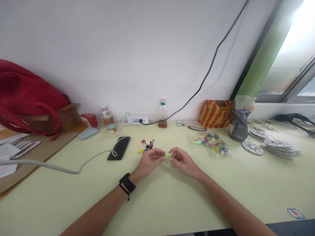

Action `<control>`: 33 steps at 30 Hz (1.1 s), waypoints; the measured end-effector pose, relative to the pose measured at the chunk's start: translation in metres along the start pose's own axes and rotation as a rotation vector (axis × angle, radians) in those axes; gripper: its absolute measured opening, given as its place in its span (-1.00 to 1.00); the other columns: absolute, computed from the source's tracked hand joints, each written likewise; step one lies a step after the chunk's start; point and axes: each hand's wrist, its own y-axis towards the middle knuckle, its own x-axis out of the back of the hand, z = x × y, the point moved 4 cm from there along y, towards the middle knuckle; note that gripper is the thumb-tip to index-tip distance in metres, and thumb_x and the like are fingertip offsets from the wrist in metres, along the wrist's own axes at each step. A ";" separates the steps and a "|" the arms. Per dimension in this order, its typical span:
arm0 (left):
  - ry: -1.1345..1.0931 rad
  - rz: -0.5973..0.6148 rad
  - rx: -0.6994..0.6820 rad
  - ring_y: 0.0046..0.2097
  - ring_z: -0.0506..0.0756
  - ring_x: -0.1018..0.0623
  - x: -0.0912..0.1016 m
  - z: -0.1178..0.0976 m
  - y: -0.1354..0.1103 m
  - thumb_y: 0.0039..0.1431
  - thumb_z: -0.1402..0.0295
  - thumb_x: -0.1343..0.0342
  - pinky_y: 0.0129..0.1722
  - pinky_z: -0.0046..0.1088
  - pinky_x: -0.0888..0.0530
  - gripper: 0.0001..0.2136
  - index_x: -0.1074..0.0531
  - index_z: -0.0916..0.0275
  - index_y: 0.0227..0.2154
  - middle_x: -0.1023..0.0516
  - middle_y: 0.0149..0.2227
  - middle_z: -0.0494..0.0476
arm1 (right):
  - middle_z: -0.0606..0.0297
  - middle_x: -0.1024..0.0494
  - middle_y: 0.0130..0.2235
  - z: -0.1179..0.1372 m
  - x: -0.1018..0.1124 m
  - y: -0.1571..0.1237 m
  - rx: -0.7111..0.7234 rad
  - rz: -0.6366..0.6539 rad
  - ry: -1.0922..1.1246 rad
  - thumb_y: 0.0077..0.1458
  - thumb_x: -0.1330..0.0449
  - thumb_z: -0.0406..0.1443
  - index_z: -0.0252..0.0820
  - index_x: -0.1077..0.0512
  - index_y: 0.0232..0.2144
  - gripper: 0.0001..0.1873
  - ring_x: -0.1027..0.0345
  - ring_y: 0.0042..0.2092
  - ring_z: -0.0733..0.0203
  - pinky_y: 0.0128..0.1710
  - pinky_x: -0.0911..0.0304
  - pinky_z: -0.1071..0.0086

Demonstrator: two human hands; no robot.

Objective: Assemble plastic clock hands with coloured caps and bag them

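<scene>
My left hand (150, 161) and my right hand (181, 160) meet fingertip to fingertip over the pale green table (157, 200). Between them they pinch a tiny bright green piece (167, 155). A black watch sits on my left wrist (127, 183). Just beyond my left hand lie several small coloured round pieces and pins (147, 146). A black phone (119, 148) with a white cable lies to the left of them.
A clear bag of coloured pins (212, 143) lies to the right. Flat white cut-out discs (269, 145) and a grey bag (239, 123) are at far right. Two bottles (162, 113), a power strip (136, 120), a striped bag (215, 113) and a red bag (24, 95) line the wall.
</scene>
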 end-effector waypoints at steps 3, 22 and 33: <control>-0.002 0.039 0.004 -0.14 0.13 -0.67 -0.004 -0.001 -0.003 0.07 0.22 -0.44 0.01 -0.25 -0.61 -0.68 -0.58 0.29 -0.20 -0.68 -0.19 0.20 | 0.31 -0.45 -0.29 -0.003 -0.001 0.000 0.015 0.004 -0.049 0.21 -0.25 0.06 -0.11 -0.43 -0.14 -0.60 -0.28 -0.34 0.25 -0.35 -0.21 0.38; 0.930 -0.265 -0.232 -0.04 0.22 -0.53 0.075 -0.013 0.014 0.41 0.24 0.03 0.06 -0.13 -0.44 -0.72 -0.52 0.18 -0.01 -0.59 0.00 0.21 | 0.24 -0.44 -0.37 0.005 0.054 -0.002 0.204 -0.367 -0.604 0.29 -0.08 -0.23 -0.10 -0.38 -0.28 -0.88 -0.24 -0.38 0.16 -0.35 -0.15 0.28; 1.095 -0.132 -0.267 0.11 0.30 -0.36 0.055 -0.003 0.010 0.41 0.13 -0.02 0.15 0.00 -0.29 -0.68 -0.55 0.12 0.03 -0.48 0.15 0.28 | 0.19 -0.50 -0.32 -0.037 0.051 0.013 -0.098 -0.144 -1.064 0.26 -0.03 -0.47 -0.14 -0.31 -0.37 -0.81 -0.30 -0.32 0.18 -0.36 0.00 0.35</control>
